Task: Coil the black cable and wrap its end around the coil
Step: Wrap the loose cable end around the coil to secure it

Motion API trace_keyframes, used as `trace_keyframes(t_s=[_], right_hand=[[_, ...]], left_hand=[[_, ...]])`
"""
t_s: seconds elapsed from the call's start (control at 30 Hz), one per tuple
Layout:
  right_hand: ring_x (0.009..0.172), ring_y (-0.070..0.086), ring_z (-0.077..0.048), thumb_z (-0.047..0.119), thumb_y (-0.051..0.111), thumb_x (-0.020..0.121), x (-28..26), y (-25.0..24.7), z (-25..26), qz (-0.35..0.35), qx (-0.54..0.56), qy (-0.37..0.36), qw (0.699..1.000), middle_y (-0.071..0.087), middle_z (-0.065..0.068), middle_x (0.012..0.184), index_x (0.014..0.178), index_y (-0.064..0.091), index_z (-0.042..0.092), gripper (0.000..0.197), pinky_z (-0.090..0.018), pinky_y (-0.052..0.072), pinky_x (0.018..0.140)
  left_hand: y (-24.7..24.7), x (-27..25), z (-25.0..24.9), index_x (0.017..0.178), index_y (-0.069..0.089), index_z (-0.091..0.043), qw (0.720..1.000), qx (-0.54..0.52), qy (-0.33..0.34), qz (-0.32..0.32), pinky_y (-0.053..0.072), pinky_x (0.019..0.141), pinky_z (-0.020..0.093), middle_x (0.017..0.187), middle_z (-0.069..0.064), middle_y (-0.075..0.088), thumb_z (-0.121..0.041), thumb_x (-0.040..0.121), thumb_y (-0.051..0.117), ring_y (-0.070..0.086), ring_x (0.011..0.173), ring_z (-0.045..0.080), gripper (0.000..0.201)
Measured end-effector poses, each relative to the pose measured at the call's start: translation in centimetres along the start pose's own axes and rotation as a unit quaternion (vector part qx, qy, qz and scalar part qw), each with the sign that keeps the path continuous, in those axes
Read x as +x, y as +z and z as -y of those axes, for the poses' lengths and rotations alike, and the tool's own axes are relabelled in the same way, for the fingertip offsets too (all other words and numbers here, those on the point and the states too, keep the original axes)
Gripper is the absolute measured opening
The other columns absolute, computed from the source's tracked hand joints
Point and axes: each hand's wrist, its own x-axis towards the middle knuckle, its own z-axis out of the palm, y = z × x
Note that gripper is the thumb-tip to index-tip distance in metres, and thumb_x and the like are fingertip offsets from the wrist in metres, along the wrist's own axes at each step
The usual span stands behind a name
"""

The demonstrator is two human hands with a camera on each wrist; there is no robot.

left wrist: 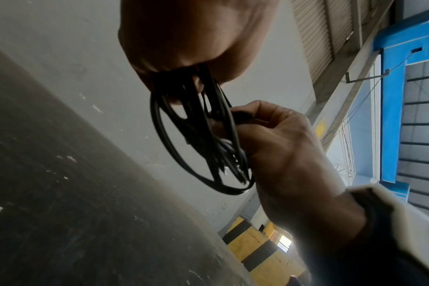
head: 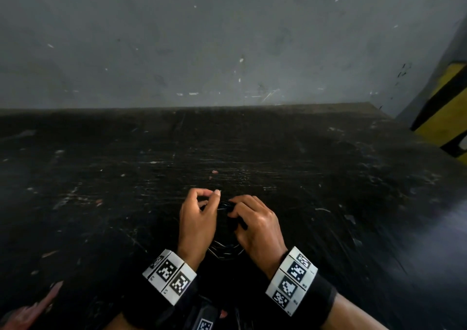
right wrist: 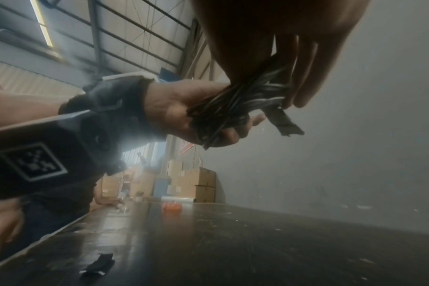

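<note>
Black cable (left wrist: 198, 139): light, limp, springy coil, probably several loops. Left hand (head: 198, 219) and right hand (head: 255, 224) both pinch bundle; hold at crossing.

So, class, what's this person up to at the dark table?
A person holds a black cable, already gathered into several loops, between both hands above the dark table. The left hand grips one side of the bundle and the right hand pinches the other. A short end sticks out, so the wrapping looks unfinished.
</note>
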Motion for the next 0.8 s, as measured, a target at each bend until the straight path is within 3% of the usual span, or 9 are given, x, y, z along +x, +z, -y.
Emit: trace_keyframes(t_s=[0.07, 0.13, 0.23, 0.3, 0.37, 0.47, 0.63, 0.8], right_hand=[[0.09, 0.065, -0.021, 0.001, 0.068, 0.071, -0.1, 0.1, -0.1, -0.004, -0.002, -0.006, 1.0, 0.068, -0.005, 0.103, 0.078, 0.064, 0.011, 0.012, -0.038, 0.057, 0.064], [0.089, 0.065, -0.02, 0.003, 0.066, 0.075, -0.2, 0.2, -0.3, -0.004, -0.003, -0.013, 1.0, 0.068, -0.005, 0.103, 0.079, 0.064, 0.01, 0.008, -0.038, 0.057, 0.062], [0.089, 0.064, -0.019, 0.004, 0.065, 0.077, -0.3, 0.4, -0.8, -0.002, -0.005, -0.021, 1.0, 0.067, -0.004, 0.103, 0.08, 0.064, 0.011, 0.008, -0.038, 0.056, 0.061], [0.088, 0.064, -0.02, 0.003, 0.065, 0.077, -0.3, 0.4, -1.0, -0.002, -0.008, -0.027, 1.0, 0.068, -0.005, 0.103, 0.08, 0.064, 0.011, 0.008, -0.038, 0.056, 0.059], [0.085, 0.064, -0.019, 0.002, 0.064, 0.076, -0.4, 0.4, -1.1, -0.01, -0.01, -0.035, 0.999, 0.068, -0.005, 0.101, 0.079, 0.065, 0.01, 0.009, -0.037, 0.055, 0.058], [0.084, 0.064, -0.017, 0.002, 0.065, 0.076, -0.4, 0.3, -1.1, -0.012, -0.015, -0.042, 0.999, 0.069, -0.004, 0.101, 0.079, 0.066, 0.01, 0.009, -0.035, 0.055, 0.058], [0.087, 0.064, -0.017, 0.007, 0.059, 0.079, -0.5, 0.2, -1.3, 0.005, -0.008, -0.041, 0.999, 0.069, -0.003, 0.103, 0.08, 0.066, 0.011, 0.008, -0.035, 0.055, 0.059], [0.102, 0.062, -0.017, 0.014, 0.059, 0.077, -0.4, -0.6, -1.3, 0.054, 0.016, -0.03, 0.998, 0.067, -0.001, 0.119, 0.091, 0.072, 0.015, 0.019, -0.034, 0.055, 0.08]], left_hand=[[0.1, 0.1, 0.2, 0.088, 0.061, -0.028, 1.0, 0.007, -0.021, 0.015, 0.053, 0.085, 0.046, 0.1, 0.006, 0.067, -0.045, 0.084, 0.06, 0.063, 0.094, 0.019, 0.018], [0.1, 0.2, 0.3, 0.089, 0.063, -0.025, 0.999, 0.011, -0.04, 0.031, 0.053, 0.077, 0.046, 0.094, 0.006, 0.067, -0.049, 0.084, 0.059, 0.06, 0.083, 0.018, 0.024], [0.1, 0.2, -0.1, 0.079, 0.061, -0.017, 0.995, 0.02, -0.068, 0.073, 0.045, 0.052, 0.032, 0.064, 0.003, 0.057, -0.048, 0.087, 0.056, 0.052, 0.055, 0.013, 0.033], [0.0, 0.1, -0.3, 0.069, 0.056, -0.017, 0.992, 0.034, -0.079, 0.097, 0.041, 0.048, 0.029, 0.053, 0.0, 0.05, -0.05, 0.088, 0.054, 0.049, 0.047, 0.012, 0.038], [0.0, 0.1, -0.4, 0.064, 0.056, -0.017, 0.988, 0.043, -0.081, 0.121, 0.042, 0.048, 0.028, 0.053, 0.0, 0.05, -0.053, 0.087, 0.054, 0.051, 0.049, 0.013, 0.043], [-0.1, 0.3, -0.3, 0.075, 0.067, -0.01, 0.981, 0.043, -0.106, 0.159, 0.043, 0.051, 0.029, 0.058, 0.003, 0.054, -0.056, 0.084, 0.056, 0.054, 0.055, 0.017, 0.048], [-0.1, 0.5, 0.1, 0.084, 0.075, -0.008, 0.973, -0.043, -0.136, 0.183, 0.036, 0.046, 0.027, 0.061, 0.009, 0.052, -0.041, 0.084, 0.065, 0.05, 0.055, 0.021, 0.035], [-0.1, 0.1, 0.2, 0.084, 0.074, -0.005, 0.976, -0.1, -0.115, 0.157, 0.029, 0.036, 0.019, 0.05, 0.0, 0.041, -0.03, 0.089, 0.062, 0.036, 0.041, 0.007, 0.028]])
